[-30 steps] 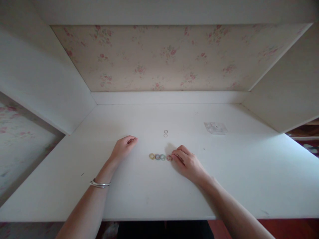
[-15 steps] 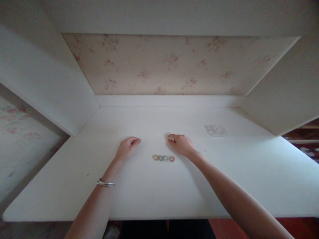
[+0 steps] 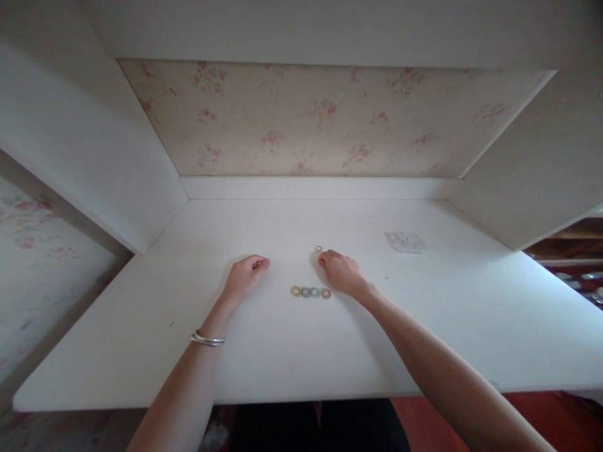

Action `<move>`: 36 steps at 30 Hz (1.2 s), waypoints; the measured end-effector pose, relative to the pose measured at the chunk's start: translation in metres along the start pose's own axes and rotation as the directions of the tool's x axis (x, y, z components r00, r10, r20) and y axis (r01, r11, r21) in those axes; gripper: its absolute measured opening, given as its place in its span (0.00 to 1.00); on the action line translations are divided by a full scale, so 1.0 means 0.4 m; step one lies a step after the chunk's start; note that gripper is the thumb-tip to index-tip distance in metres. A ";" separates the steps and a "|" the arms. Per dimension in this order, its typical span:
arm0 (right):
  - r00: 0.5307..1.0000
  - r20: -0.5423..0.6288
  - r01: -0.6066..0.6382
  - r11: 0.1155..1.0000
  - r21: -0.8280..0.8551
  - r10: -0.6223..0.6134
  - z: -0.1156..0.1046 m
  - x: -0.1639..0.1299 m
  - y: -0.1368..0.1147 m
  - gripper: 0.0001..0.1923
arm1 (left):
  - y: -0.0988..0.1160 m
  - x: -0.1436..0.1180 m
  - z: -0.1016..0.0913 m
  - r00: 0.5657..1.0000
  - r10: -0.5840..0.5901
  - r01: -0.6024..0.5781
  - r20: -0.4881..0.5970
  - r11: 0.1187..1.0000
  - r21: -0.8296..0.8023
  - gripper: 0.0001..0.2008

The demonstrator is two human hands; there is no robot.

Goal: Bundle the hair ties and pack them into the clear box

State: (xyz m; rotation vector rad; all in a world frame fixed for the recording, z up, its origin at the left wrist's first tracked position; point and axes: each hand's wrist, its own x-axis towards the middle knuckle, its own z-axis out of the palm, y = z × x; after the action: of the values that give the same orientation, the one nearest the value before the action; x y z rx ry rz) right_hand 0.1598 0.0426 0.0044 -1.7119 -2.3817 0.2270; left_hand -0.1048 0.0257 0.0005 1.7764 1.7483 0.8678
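Note:
My left hand (image 3: 247, 274) rests on the white tabletop with its fingers curled and thumb pressed to the fingertips; whatever may be inside is hidden. To the right, my right hand (image 3: 340, 270) is also closed, its fingertips bunched just below a single thin pale ring (image 3: 318, 248). Nearer me, small thin bands lie in a row of touching or nearly touching groups: yellow (image 3: 296, 291), greyish purple (image 3: 306, 292), green (image 3: 315, 292) and red (image 3: 325, 294). They look like little rubber bands. A silver bangle (image 3: 208, 339) circles my left wrist.
A clear, flat plastic bag (image 3: 404, 242) lies on the white table (image 3: 264, 361) at the back right. A small dark sliver (image 3: 171, 324) is left of my left arm. White panels (image 3: 527, 150) flank the table, with flowered wallpaper (image 3: 292, 119) behind.
The fingers of my right hand have drawn in and slightly down, away from the pale ring, which now shows whole. My left hand stays closed. The view has shifted slightly.

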 end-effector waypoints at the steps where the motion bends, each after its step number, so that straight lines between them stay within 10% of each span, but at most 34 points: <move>1: 1.000 -0.002 0.007 1.000 0.008 -0.007 -0.001 -0.005 0.002 0.11 | 0.000 -0.001 0.000 1.000 0.002 -0.002 -0.002 1.000 0.006 0.20; 13: 0.974 -0.161 0.212 0.890 0.404 -0.159 0.016 -0.202 0.013 0.12 | -0.005 0.004 0.005 0.999 0.032 -0.032 0.001 0.998 0.052 0.21; 36: 0.971 -0.185 0.214 0.902 0.376 -0.154 0.006 -0.207 0.005 0.13 | 0.000 0.002 0.003 1.000 0.014 -0.014 -0.005 0.999 0.046 0.20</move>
State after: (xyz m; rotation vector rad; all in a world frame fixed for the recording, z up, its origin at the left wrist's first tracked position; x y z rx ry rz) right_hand 0.1866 -0.0355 -0.0042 -1.2659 -2.1841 0.4906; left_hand -0.1039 0.0265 -0.0005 1.8196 1.7742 0.8454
